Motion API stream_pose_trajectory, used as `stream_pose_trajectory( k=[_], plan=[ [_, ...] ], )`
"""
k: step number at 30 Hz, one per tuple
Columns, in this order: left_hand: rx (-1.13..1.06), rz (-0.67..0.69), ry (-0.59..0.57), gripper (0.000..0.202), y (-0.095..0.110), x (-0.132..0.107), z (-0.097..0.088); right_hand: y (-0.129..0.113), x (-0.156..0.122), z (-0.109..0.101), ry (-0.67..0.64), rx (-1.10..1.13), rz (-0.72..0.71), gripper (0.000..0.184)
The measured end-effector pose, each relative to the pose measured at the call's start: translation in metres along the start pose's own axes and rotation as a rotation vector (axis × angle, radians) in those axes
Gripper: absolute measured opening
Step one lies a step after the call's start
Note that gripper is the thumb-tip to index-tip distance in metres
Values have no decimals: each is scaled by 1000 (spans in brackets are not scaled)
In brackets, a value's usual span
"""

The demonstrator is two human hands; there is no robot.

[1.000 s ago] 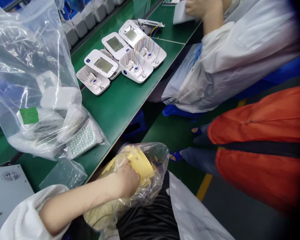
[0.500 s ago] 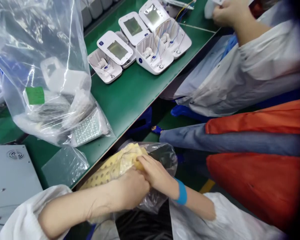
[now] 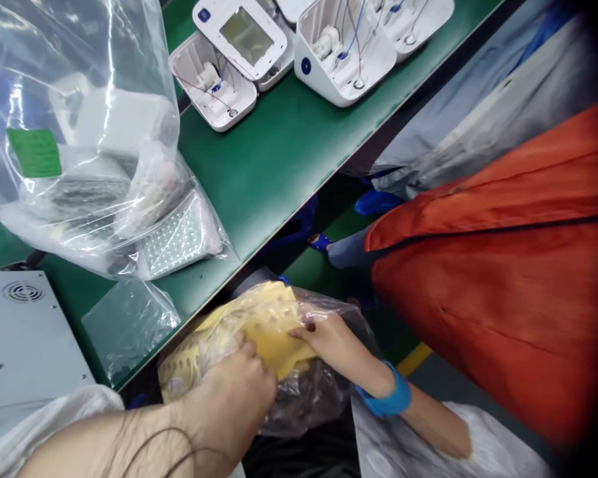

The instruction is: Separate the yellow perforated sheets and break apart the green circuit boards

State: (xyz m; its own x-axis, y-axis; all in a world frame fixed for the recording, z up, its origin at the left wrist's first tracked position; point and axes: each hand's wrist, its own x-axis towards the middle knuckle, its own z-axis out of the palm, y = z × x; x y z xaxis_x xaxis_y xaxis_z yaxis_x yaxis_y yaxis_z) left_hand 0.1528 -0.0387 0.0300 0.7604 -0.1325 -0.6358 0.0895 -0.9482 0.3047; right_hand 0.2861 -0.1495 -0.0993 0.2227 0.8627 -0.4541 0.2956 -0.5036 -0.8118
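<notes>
A see-through plastic bag point(image 3: 323, 398) with yellow sheets point(image 3: 272, 342) in it is at the table's front edge, over my lap. Rows of round spots or holes run along the yellow sheets. My left hand point(image 3: 239, 392) is closed in a fist on the near left part of the bag, gathering the plastic. To its right, my right hand point(image 3: 326, 342), with a blue wristband point(image 3: 391, 395), pinches the edge of the yellow sheets between thumb and fingers. Plastic lies over some of those fingertips.
On the green table point(image 3: 239, 172) stand open white device housings point(image 3: 214, 86) with screens and wires. A large plastic bag point(image 3: 94, 199) of parts, a flat plastic bag point(image 3: 129, 325) and a grey metal box point(image 3: 24, 345) are at left. A person in orange point(image 3: 503, 265) stands at right.
My hands have moved apart, the right one rightward, spreading the bag and showing more yellow sheet. The view has shifted closer to the table. The person in orange has come nearer.
</notes>
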Motion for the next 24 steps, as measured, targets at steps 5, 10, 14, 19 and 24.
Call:
stream_pose_trajectory(
  k=[5,10,14,19,24],
  plan=[
    [-1,-33,-117,5,-3,-1,-3,-6,-7,-14,-48,66,18,18],
    [73,-38,47,19,-4,-8,19,-12,-17,-31,-99,62,76,19],
    [53,19,90,20,-7,-17,16,-12,-22,-41,-158,-31,155,16],
    [59,54,258,28,-12,-25,14,-16,-28,-45,-192,-118,79,13],
    [42,91,348,33,-13,-31,29,-27,-35,-52,-247,-144,45,15]
  ],
)
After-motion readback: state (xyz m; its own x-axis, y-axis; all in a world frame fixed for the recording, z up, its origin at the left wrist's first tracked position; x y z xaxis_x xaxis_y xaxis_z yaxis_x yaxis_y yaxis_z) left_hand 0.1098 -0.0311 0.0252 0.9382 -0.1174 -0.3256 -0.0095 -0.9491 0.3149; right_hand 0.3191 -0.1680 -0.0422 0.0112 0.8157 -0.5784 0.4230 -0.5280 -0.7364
